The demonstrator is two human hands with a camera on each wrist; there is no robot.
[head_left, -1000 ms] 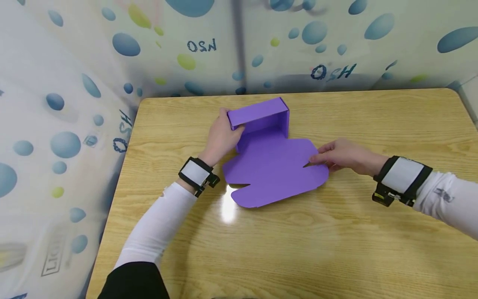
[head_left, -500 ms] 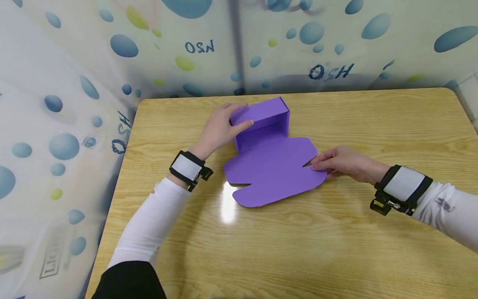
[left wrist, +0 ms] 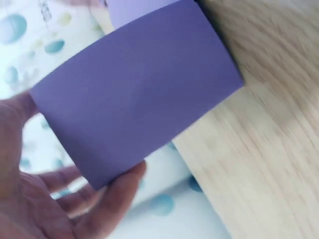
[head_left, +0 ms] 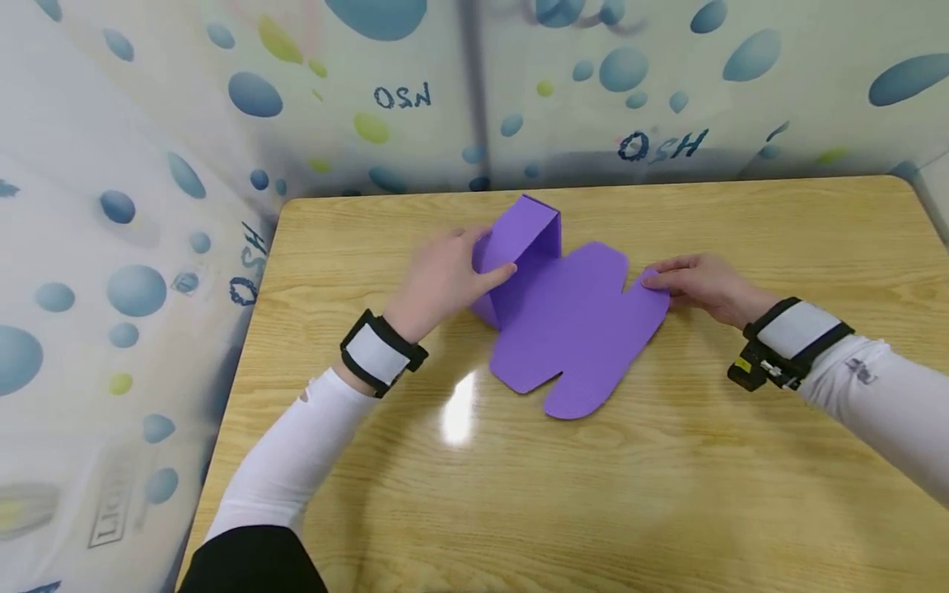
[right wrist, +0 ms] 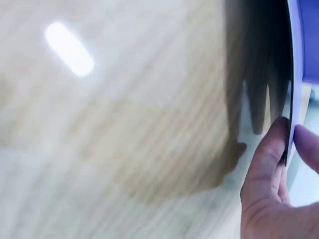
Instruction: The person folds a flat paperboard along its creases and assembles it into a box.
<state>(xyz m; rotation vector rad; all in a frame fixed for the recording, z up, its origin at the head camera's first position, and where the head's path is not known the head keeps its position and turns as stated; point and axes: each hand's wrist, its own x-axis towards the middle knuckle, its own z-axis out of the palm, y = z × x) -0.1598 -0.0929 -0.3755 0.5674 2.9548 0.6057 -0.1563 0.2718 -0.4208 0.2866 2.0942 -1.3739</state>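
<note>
A purple cardboard box (head_left: 519,229) stands open near the back of the table, its notched lid (head_left: 574,329) spread out toward the front right. My left hand (head_left: 439,284) grips the box's left end, thumb across the top panel. In the left wrist view, fingers and thumb span a flat end panel (left wrist: 139,94). My right hand (head_left: 700,284) pinches the lid's right flap near the notch. The right wrist view has that flap edge-on (right wrist: 295,94) between thumb and fingers, raised over the table with a shadow underneath.
The wooden table (head_left: 667,478) has a bright light reflection in front of the box. Behind it and along the left hangs a curtain (head_left: 415,140) with blue and green spots. Both wrists carry strapped-on cameras.
The box has turned counterclockwise, and its lid has swung to the right. My left hand has shifted along the box's end, and my right hand has moved up and slightly right with the flap.
</note>
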